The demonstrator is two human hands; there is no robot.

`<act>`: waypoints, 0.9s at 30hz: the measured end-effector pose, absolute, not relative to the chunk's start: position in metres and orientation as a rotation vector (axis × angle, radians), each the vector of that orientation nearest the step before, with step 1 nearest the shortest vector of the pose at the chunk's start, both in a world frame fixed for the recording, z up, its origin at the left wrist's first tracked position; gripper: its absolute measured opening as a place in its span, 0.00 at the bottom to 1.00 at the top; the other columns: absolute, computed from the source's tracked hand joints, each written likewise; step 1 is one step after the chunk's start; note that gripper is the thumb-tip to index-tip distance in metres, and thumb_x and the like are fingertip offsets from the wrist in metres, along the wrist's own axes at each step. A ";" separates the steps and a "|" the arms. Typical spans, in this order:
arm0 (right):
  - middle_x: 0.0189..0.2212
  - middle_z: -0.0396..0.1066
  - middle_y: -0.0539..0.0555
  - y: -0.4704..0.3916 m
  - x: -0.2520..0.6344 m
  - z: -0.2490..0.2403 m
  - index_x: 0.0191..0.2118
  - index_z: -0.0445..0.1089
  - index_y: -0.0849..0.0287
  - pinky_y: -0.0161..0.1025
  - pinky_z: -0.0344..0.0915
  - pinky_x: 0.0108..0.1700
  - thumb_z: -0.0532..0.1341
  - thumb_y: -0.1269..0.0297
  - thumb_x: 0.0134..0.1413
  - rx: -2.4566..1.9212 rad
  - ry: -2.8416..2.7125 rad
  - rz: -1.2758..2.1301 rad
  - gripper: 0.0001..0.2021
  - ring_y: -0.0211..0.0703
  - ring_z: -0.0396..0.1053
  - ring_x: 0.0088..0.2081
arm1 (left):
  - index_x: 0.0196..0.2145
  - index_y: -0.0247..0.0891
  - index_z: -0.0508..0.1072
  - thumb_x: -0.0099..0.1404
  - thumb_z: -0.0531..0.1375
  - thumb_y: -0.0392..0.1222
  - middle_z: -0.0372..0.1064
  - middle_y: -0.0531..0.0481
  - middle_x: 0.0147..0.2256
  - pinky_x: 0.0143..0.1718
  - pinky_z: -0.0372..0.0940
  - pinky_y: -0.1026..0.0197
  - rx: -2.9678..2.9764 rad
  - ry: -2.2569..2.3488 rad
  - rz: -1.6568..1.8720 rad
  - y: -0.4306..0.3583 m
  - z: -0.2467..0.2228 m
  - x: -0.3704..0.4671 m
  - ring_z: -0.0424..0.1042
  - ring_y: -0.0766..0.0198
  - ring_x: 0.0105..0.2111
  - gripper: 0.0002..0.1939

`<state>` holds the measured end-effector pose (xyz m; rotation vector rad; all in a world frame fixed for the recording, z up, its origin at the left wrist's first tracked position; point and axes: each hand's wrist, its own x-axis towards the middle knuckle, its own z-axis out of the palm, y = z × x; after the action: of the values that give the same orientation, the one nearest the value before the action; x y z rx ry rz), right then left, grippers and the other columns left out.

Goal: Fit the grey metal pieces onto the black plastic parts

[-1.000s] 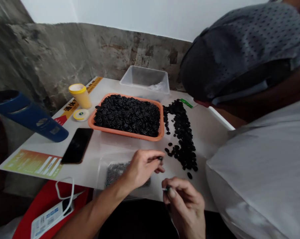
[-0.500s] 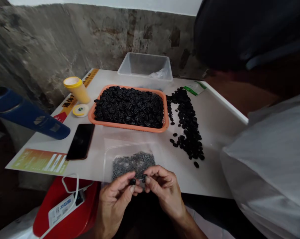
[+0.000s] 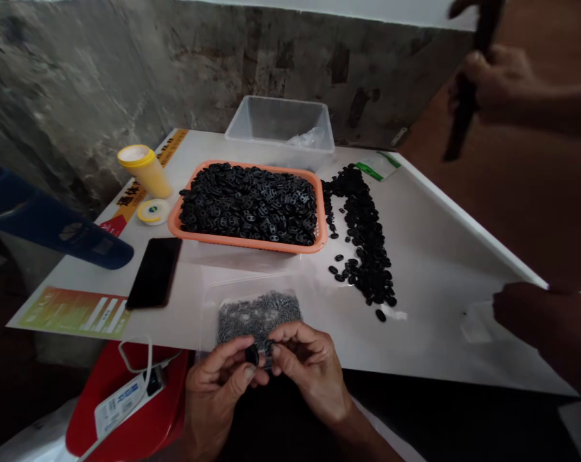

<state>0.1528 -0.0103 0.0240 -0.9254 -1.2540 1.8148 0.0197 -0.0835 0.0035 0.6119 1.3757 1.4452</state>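
My left hand [image 3: 216, 385] pinches a black oval cord lock piece [image 3: 252, 355] between thumb and fingers. Close beside it, my right hand [image 3: 314, 372] has thumb and forefinger closed on a second small black cord lock piece [image 3: 269, 347], mostly covered by the fingertips. Both hands are held just above the near edge of a clear plastic box [image 3: 208, 308] of small metal springs [image 3: 259, 314]. Beyond stands an orange basket [image 3: 244, 243] heaped with black two-holed oval pieces [image 3: 251, 202]. More black ovals [image 3: 367, 250] lie loose on the table to the right.
Left on the table are a phone [image 3: 154, 273], a blue bottle [image 3: 54, 218], a yellow-rimmed cup [image 3: 148, 173] and its lid [image 3: 153, 212]. A clear bin [image 3: 280, 125] stands behind. At upper right, another person's hand [image 3: 502, 80] grips a dark long object. A red stool [image 3: 126, 410] is below left.
My hands have shifted slightly left, and the piece in my left hand has turned more upright. The other person's body has moved off the right side, uncovering more table and that person's hand.
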 end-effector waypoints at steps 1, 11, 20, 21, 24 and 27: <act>0.23 0.72 0.50 -0.010 0.153 0.024 0.33 0.71 0.62 0.29 0.64 0.25 0.65 0.64 0.52 -0.917 -1.249 1.828 0.07 0.31 0.65 0.21 | 0.38 0.42 0.77 0.56 0.64 0.36 0.78 0.54 0.25 0.26 0.72 0.67 0.626 1.380 1.449 -0.084 0.003 0.019 0.76 0.66 0.23 0.10; 0.20 0.68 0.48 -0.011 0.152 0.025 0.32 0.71 0.62 0.29 0.63 0.25 0.65 0.63 0.50 -0.974 -1.266 1.825 0.07 0.31 0.64 0.20 | 0.39 0.48 0.77 0.55 0.64 0.31 0.77 0.58 0.24 0.26 0.72 0.70 0.870 1.445 1.448 -0.083 0.006 0.015 0.77 0.67 0.23 0.15; 0.18 0.67 0.47 -0.013 0.150 0.023 0.31 0.72 0.63 0.30 0.61 0.24 0.65 0.64 0.50 -0.967 -1.327 1.826 0.07 0.32 0.64 0.20 | 0.39 0.50 0.78 0.53 0.64 0.29 0.77 0.59 0.25 0.25 0.72 0.70 1.066 1.542 1.476 -0.083 0.009 0.012 0.76 0.67 0.22 0.18; 0.18 0.66 0.47 -0.013 0.150 0.023 0.31 0.72 0.63 0.30 0.61 0.24 0.65 0.63 0.50 -0.965 -1.326 1.833 0.07 0.32 0.64 0.20 | 0.39 0.49 0.78 0.53 0.64 0.30 0.77 0.58 0.24 0.25 0.72 0.69 1.099 1.564 1.468 -0.083 0.008 0.012 0.76 0.67 0.21 0.18; 0.18 0.67 0.47 -0.013 0.150 0.022 0.32 0.72 0.63 0.30 0.61 0.24 0.65 0.62 0.50 -0.962 -1.317 1.874 0.08 0.31 0.64 0.20 | 0.39 0.47 0.78 0.54 0.65 0.31 0.76 0.57 0.23 0.24 0.71 0.70 1.176 1.609 1.454 -0.084 0.006 0.010 0.76 0.67 0.20 0.16; 0.17 0.67 0.47 -0.012 0.150 0.021 0.32 0.72 0.63 0.29 0.61 0.24 0.66 0.62 0.50 -0.965 -1.316 1.900 0.09 0.31 0.64 0.19 | 0.40 0.48 0.78 0.54 0.65 0.31 0.75 0.58 0.22 0.23 0.69 0.71 1.236 1.584 1.463 -0.082 0.007 0.009 0.75 0.69 0.19 0.17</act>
<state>0.1499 -0.0122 0.0210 -0.9645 -1.3160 1.8996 0.0092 -0.0820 0.0066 1.2355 1.5844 1.4632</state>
